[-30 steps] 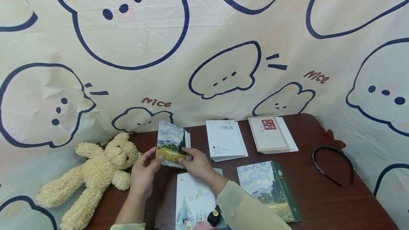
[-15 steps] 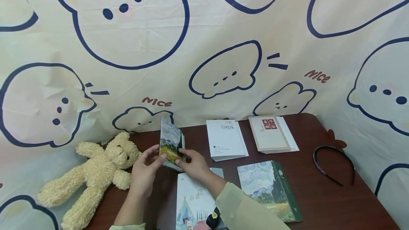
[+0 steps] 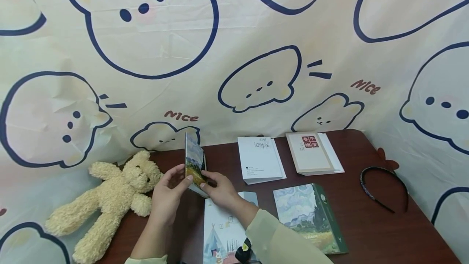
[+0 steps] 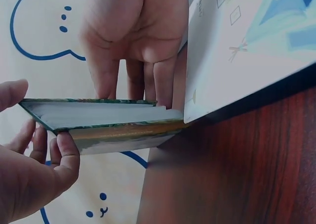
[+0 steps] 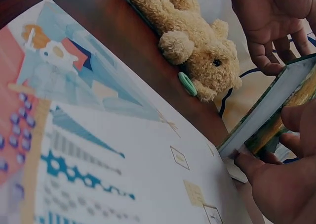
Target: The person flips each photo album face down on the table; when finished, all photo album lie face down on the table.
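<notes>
My left hand [image 3: 165,199] holds a small hardcover book [image 3: 194,158] by its left edge. A painted landscape covers the book, and white page edges show between its green covers in the left wrist view. My right hand [image 3: 221,190] grips the book's lower right side, thumb on the painted cover. The book stands upright near the back of the table, turned so its front looks narrow. Whether its bottom edge touches the table, I cannot tell. Under my right forearm lies a pale notebook [image 3: 212,229] with a tent picture. A cream teddy bear [image 3: 117,194] lies beside my left hand.
On the brown table [image 3: 395,235], a white book [image 3: 260,160] and a beige book [image 3: 309,154] stand at the back. A larger landscape-covered book [image 3: 304,215] with a green spine lies right of my sleeve. A black headband [image 3: 366,190] sits farther right; a green oval thing [image 5: 187,83] is beside the bear.
Both hands have turned the landscape book on its upright axis, so its front cover looks narrower and its right edge has swung inward. My right hand has shifted slightly left with it.
</notes>
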`<state>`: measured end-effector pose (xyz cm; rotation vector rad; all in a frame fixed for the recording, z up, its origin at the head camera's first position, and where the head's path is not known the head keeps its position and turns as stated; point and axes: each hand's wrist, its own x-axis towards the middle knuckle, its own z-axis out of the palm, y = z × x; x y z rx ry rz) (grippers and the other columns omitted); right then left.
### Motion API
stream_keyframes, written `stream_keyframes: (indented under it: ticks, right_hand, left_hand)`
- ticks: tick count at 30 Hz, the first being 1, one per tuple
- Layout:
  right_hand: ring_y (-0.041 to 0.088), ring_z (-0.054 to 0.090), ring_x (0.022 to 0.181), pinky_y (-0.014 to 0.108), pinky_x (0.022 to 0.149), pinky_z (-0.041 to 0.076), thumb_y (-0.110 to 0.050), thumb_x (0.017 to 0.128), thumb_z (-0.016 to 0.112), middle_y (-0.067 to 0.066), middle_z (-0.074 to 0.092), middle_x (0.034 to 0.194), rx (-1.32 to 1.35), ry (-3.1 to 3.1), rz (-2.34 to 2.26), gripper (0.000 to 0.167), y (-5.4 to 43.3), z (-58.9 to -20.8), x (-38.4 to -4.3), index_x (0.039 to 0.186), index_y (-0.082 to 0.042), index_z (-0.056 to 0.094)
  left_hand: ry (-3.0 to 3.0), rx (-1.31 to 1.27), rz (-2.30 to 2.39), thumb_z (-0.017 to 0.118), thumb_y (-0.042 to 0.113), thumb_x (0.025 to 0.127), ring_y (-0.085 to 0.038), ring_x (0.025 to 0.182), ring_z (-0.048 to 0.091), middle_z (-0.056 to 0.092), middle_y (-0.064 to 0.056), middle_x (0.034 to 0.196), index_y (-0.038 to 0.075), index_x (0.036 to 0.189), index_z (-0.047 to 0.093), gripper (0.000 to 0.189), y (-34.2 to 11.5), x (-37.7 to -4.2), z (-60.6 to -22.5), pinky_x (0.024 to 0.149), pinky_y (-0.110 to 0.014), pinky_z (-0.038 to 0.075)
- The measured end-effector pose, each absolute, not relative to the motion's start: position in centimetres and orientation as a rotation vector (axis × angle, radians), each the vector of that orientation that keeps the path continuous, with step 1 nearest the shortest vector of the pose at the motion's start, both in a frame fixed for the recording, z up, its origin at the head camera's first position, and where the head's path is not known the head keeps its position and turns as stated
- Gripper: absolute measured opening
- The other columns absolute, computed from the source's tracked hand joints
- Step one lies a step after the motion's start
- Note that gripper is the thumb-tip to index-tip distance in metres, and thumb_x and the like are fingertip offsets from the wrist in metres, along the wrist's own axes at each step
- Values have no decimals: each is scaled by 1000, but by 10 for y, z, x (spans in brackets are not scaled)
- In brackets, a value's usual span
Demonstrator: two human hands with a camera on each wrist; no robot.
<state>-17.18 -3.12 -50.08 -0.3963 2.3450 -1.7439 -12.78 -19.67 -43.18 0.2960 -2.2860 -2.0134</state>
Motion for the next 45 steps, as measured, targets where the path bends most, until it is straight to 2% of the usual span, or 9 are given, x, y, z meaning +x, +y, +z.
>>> stream_keyframes:
  ticks: [9, 17, 23, 29, 39, 45]
  right_hand:
    - [32, 57, 133, 47, 106, 50, -28, 104, 64, 13, 58, 146, -393, 2233, -1838, 47, -34, -499, -170, 149, -15, 58]
    - [28, 55, 136, 46, 106, 50, -34, 105, 63, 9, 58, 147, -410, 2147, -1887, 49, -33, -492, -168, 151, -22, 55]
    - [25, 55, 137, 47, 109, 48, -34, 105, 62, 7, 58, 148, -423, 2100, -1920, 48, -28, -479, -167, 151, -25, 54]
    - [28, 53, 139, 48, 109, 48, -33, 106, 60, 8, 55, 151, -430, 2079, -1944, 47, -24, -471, -166, 152, -25, 53]
    - [24, 56, 136, 49, 108, 49, -35, 106, 60, 4, 57, 149, -432, 2053, -1989, 46, -14, -462, -166, 151, -29, 54]
    - [22, 60, 131, 41, 103, 53, -28, 107, 60, 11, 62, 143, -432, 1954, -2069, 44, -7, -459, -167, 151, -24, 54]
  left_hand:
    - [-2319, 271, -1982, 75, 18, 98, -23, 128, 49, 52, -12, 142, 10, 145, 56, 51, -195, -129, -429, 89, -15, 49]
    - [-2310, 206, -2026, 75, 15, 97, -24, 129, 49, 51, -14, 141, 8, 144, 56, 51, -195, -129, -428, 91, -15, 50]
    - [-2298, 197, -2047, 68, 21, 103, -20, 123, 49, 51, -13, 140, 8, 145, 55, 46, -193, -129, -429, 93, -18, 48]
    - [-2306, 231, -2032, 61, 29, 107, -18, 117, 52, 52, -8, 144, 11, 148, 53, 45, -191, -130, -431, 93, -28, 51]
    - [-2242, 226, -2164, 53, 32, 110, -19, 127, 51, 46, -8, 150, 9, 152, 45, 48, -185, -131, -443, 101, -31, 49]
    - [-2235, 215, -2195, 48, 36, 112, -14, 126, 57, 49, -8, 148, 9, 150, 48, 47, -182, -132, -457, 100, -29, 50]
